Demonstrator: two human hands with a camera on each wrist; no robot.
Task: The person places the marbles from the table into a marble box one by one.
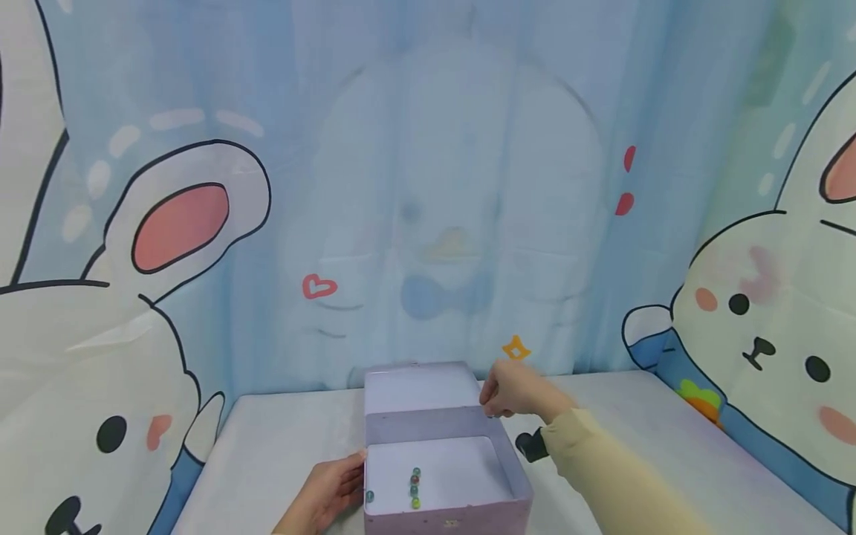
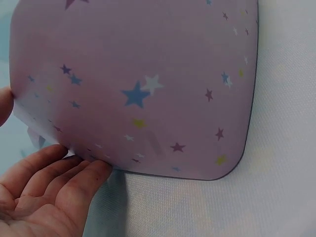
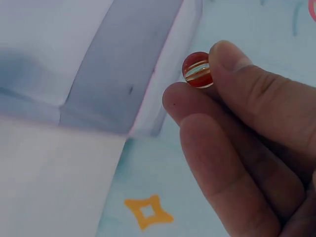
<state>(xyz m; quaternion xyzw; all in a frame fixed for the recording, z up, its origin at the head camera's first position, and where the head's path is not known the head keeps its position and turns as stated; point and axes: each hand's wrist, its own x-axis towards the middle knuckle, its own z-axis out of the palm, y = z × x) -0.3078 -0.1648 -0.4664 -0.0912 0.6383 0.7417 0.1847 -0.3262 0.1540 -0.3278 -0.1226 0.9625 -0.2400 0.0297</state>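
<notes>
A lavender box (image 1: 448, 518) stands on the table with its lid (image 1: 423, 386) raised at the back. Its outside carries printed stars, as the left wrist view shows. My left hand (image 1: 332, 490) holds the box at its left side, the fingertips against the wall (image 2: 138, 59). Between thumb and forefinger, my right hand (image 1: 518, 390) pinches a red glass marble (image 3: 197, 70) with a pale stripe, above the box's back right corner. Inside, several marbles (image 1: 414, 490) make a short row, and one greenish marble (image 1: 369, 496) sits at the left edge.
The white table (image 1: 301, 416) runs out on both sides of the box. Behind it hangs a light blue curtain (image 1: 455, 186) printed with cartoon animals. A black device (image 1: 531, 446) is on my right wrist.
</notes>
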